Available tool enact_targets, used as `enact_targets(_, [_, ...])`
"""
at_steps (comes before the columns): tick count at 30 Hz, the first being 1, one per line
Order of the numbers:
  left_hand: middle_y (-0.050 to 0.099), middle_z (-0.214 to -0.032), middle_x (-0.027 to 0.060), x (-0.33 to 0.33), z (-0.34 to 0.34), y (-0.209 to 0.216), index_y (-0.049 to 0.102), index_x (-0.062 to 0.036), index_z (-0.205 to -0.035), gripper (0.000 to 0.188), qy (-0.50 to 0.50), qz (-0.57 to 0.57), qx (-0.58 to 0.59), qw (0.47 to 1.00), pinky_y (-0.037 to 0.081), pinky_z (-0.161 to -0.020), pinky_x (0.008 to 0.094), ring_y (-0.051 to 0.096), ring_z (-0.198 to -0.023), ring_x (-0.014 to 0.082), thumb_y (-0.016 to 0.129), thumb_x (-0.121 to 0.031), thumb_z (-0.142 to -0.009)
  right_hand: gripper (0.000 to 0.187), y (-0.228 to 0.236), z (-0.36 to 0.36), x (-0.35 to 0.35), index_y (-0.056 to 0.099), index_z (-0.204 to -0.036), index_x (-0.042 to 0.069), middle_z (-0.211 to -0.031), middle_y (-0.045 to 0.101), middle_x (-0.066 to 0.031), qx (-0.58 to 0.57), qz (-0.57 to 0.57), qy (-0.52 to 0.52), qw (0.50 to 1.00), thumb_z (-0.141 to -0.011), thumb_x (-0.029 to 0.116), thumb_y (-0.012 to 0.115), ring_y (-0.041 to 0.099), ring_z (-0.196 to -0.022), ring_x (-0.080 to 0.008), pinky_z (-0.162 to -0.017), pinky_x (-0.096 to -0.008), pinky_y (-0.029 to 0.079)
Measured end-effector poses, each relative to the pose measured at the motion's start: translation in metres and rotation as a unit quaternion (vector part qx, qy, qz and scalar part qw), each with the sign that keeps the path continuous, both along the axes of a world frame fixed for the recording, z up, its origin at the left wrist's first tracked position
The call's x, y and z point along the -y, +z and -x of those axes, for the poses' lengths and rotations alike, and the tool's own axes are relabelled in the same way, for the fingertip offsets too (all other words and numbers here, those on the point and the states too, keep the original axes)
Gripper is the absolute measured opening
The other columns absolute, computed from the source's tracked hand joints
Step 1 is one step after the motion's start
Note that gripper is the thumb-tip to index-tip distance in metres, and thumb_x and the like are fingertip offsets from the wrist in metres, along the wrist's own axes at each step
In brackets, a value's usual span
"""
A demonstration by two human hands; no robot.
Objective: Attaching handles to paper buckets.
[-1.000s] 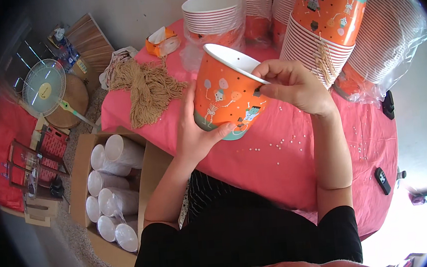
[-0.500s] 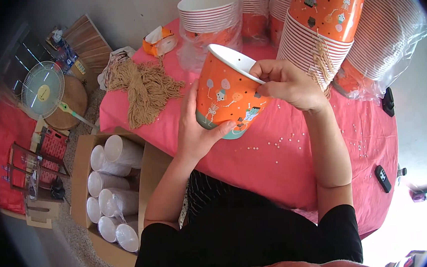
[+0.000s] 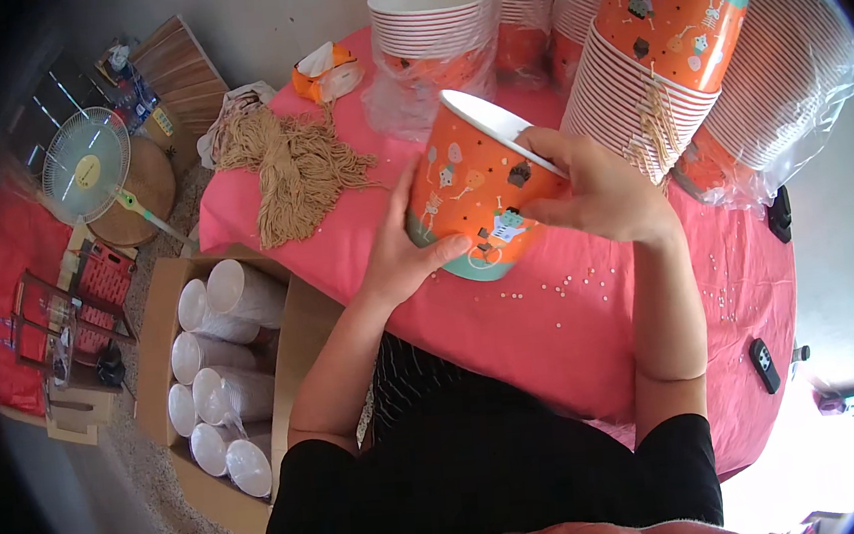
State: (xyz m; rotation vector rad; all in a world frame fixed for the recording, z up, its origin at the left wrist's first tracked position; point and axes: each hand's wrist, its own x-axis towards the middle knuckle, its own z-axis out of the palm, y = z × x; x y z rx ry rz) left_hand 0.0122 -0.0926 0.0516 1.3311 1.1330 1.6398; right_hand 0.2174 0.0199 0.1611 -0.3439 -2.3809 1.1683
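Above the table's front part I hold an orange paper bucket (image 3: 476, 188), tilted, with a white inside, a green base band and cartoon skeleton figures. My left hand (image 3: 401, 249) is wrapped round its lower left side, thumb across the front near the base. At the right rim is my right hand (image 3: 596, 183), its fingers at the bucket's edge and its thumb lower along the outer wall; its fingertips are partly hidden. To the right stands a stack of similar buckets (image 3: 625, 101), with tan strings (image 3: 658, 118) hanging against it. A bundle of tan cord (image 3: 299, 172) lies at the left.
Plastic-wrapped bucket stacks (image 3: 429, 36) line the far edge of the pink-covered table (image 3: 494, 347). Small white beads (image 3: 559, 287) are scattered over the cloth. A black remote (image 3: 764, 366) lies at the right. On the floor at left are a carton (image 3: 299, 357) of wrapped white cups and a fan (image 3: 86, 168).
The bucket has turned a little in my hands, bringing more of the green figure to the front. My right hand has gone from a pinch at the rim to a wider grip.
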Motion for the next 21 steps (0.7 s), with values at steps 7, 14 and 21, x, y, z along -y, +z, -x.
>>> enact_targets(7, [0.027, -0.154, 0.023, 0.001, 0.007, -0.025, 0.018, 0.003, -0.151, 0.101, 0.001, 0.035, -0.173, 0.984, 0.024, -0.117, 0.0406, 0.026, -0.144, 0.0321, 0.08, -0.025, -0.077, 0.056, 0.001, 0.0, 0.038, 0.05, -0.126, 0.007, -0.095, 0.066, -0.0158, 0.11, -0.218, -0.09, 0.966, -0.074, -0.002, 0.068, 0.065, -0.092, -0.0366, -0.075, -0.0409, 0.051])
enact_targets(14, [0.065, -0.098, 0.0146, 0.003, 0.06, -0.026, 0.066, -0.0023, -0.1, 0.022, 0.196, 0.063, -0.321, 0.924, 0.051, -0.08, 0.0371, 0.064, -0.092, 0.0286, 0.067, -0.007, -0.078, 0.051, -0.005, 0.006, 0.039, 0.056, -0.121, 0.005, -0.094, 0.066, -0.0142, 0.06, -0.253, -0.059, 0.964, -0.072, 0.001, 0.071, 0.065, -0.086, -0.0288, -0.078, -0.038, 0.051])
enact_targets(21, [0.062, -0.089, 0.0122, -0.029, 0.104, -0.025, 0.066, -0.0043, -0.09, 0.012, 0.282, 0.012, -0.507, 0.814, 0.051, -0.077, 0.0408, 0.061, -0.088, 0.0324, 0.067, -0.007, -0.078, 0.017, 0.012, 0.0, 0.034, 0.064, -0.09, 0.002, -0.085, 0.066, -0.0111, -0.027, -0.16, 0.017, 0.987, -0.074, 0.001, 0.07, 0.065, -0.077, -0.0253, -0.069, -0.0353, 0.051])
